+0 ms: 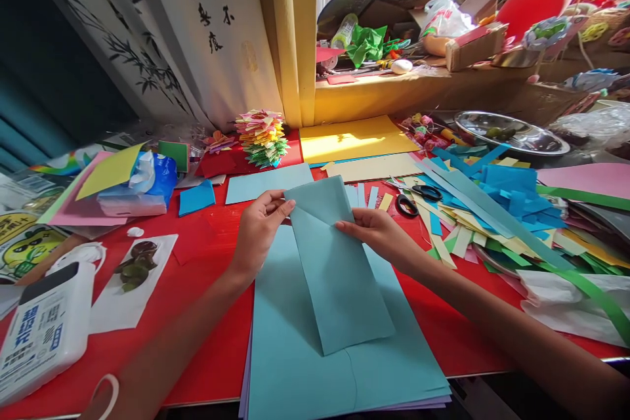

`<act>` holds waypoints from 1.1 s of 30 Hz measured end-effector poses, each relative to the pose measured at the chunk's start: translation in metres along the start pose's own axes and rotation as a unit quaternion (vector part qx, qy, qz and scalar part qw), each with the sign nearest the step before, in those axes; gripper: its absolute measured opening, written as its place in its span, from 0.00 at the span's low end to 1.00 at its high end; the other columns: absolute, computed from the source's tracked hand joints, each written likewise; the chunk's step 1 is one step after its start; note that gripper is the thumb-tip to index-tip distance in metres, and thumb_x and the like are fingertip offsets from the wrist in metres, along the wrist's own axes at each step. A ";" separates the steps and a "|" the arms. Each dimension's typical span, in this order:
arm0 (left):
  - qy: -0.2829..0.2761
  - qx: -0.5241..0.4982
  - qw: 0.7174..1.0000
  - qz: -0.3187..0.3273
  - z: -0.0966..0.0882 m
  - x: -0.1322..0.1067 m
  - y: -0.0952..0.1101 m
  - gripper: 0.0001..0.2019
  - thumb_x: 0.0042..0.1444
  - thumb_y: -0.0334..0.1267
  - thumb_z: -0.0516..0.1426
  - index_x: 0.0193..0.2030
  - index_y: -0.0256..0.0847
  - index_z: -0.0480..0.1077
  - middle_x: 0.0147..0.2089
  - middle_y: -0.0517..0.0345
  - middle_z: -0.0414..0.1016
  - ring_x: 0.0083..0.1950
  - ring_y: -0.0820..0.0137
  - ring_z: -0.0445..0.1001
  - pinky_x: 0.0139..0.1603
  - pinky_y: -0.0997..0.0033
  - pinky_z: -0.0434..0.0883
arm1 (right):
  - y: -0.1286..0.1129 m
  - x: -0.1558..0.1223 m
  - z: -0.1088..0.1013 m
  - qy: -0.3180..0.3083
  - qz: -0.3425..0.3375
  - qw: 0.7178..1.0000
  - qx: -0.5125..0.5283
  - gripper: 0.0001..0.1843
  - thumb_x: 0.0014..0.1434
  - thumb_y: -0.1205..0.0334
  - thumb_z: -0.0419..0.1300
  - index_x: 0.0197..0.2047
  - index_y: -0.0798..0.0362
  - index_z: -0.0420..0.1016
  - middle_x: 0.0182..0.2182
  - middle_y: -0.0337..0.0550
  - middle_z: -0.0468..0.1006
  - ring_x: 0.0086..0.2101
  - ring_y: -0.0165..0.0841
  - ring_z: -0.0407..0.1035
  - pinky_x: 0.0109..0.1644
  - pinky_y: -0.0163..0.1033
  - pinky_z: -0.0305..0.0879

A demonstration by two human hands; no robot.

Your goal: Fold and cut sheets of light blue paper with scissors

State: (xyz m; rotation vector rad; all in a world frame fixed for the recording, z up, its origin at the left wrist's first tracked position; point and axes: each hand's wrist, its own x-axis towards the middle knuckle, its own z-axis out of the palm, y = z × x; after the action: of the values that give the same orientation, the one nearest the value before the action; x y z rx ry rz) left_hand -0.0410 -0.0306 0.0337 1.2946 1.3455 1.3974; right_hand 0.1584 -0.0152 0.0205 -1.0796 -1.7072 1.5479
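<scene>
A folded sheet of light blue paper point(344, 282) is held up between my two hands, its long side running toward me. My left hand point(260, 226) pinches its upper left corner between thumb and fingers. On the opposite edge, my right hand point(371, 230) grips the paper with the thumb on top and the fingers behind, mostly hidden. A slanting crease crosses the upper part of the sheet. Beneath it lies a stack of larger light blue paper point(285, 367), with purple sheets showing at its edges and a thin curved line on top.
Black-handled scissors point(407, 205) lie right of my hands, beside a heap of coloured paper strips point(512, 210). A layered paper craft point(262, 138) stands at the back on the red table point(211, 315). At left are a white plastic bottle point(49, 335) and a tissue pack point(140, 193).
</scene>
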 end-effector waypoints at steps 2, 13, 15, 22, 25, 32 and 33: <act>0.009 0.002 1.000 0.002 -0.001 0.001 -0.001 0.14 0.47 0.43 0.59 0.39 0.39 0.69 0.29 0.62 0.68 0.31 0.73 0.67 0.33 0.72 0.69 | 0.000 0.000 0.000 0.006 0.003 1.000 -0.012 0.19 0.51 0.45 0.55 0.30 0.53 0.68 0.25 0.39 0.67 0.26 0.30 0.62 0.26 0.33 0.56; -0.005 0.083 0.996 0.014 -0.007 0.008 -0.012 0.13 0.47 0.44 0.58 0.38 0.41 0.71 0.26 0.62 0.68 0.26 0.72 0.70 0.31 0.71 0.68 | 0.009 0.004 -0.001 0.071 0.023 0.994 -0.076 0.23 0.47 0.40 0.55 0.23 0.53 0.60 0.19 0.36 0.58 0.21 0.26 0.53 0.20 0.32 0.46; -0.005 0.093 0.996 0.013 -0.008 0.009 -0.014 0.13 0.47 0.44 0.58 0.38 0.41 0.71 0.24 0.62 0.70 0.27 0.71 0.71 0.31 0.70 0.68 | 0.010 0.005 -0.001 0.080 0.019 0.993 -0.081 0.24 0.48 0.39 0.54 0.21 0.53 0.55 0.19 0.34 0.53 0.20 0.24 0.49 0.20 0.32 0.43; 0.038 0.124 0.991 0.033 -0.020 0.022 -0.016 0.10 0.46 0.43 0.58 0.31 0.39 0.70 0.24 0.59 0.73 0.26 0.70 0.72 0.28 0.71 0.69 | 0.011 0.008 -0.004 0.081 0.023 0.993 -0.077 0.23 0.53 0.40 0.48 0.23 0.53 0.57 0.20 0.34 0.53 0.20 0.25 0.48 0.21 0.32 0.43; 0.108 0.065 0.992 0.022 -0.041 0.039 -0.021 0.09 0.44 0.40 0.59 0.31 0.37 0.69 0.23 0.60 0.71 0.22 0.73 0.71 0.23 0.74 0.68 | 0.013 0.009 -0.007 0.067 0.040 0.993 -0.092 0.23 0.53 0.41 0.49 0.23 0.53 0.57 0.19 0.34 0.52 0.20 0.24 0.48 0.20 0.32 0.43; 0.222 -0.093 0.971 -0.007 -0.084 0.066 -0.037 0.06 0.42 0.29 0.59 0.28 0.35 0.65 0.25 0.61 0.69 0.28 0.72 0.75 0.30 0.75 0.72 | 0.018 0.010 -0.008 0.010 0.073 0.990 -0.120 0.22 0.53 0.42 0.48 0.23 0.53 0.55 0.19 0.34 0.52 0.19 0.24 0.49 0.19 0.31 0.43; 0.222 -0.099 0.970 -0.014 -0.086 0.067 -0.038 0.06 0.43 0.27 0.58 0.28 0.35 0.64 0.25 0.61 0.69 0.30 0.71 0.76 0.33 0.74 0.73 | 0.017 0.010 -0.008 0.008 0.074 0.990 -0.124 0.22 0.53 0.42 0.48 0.23 0.53 0.55 0.19 0.34 0.52 0.19 0.24 0.49 0.19 0.31 0.43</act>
State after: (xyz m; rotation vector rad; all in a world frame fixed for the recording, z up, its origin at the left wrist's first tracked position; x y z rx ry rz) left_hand -0.1405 0.0240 0.0128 0.8581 1.4551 1.8228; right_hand 0.1633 -0.0027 0.0036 -1.3664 -1.8817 1.4352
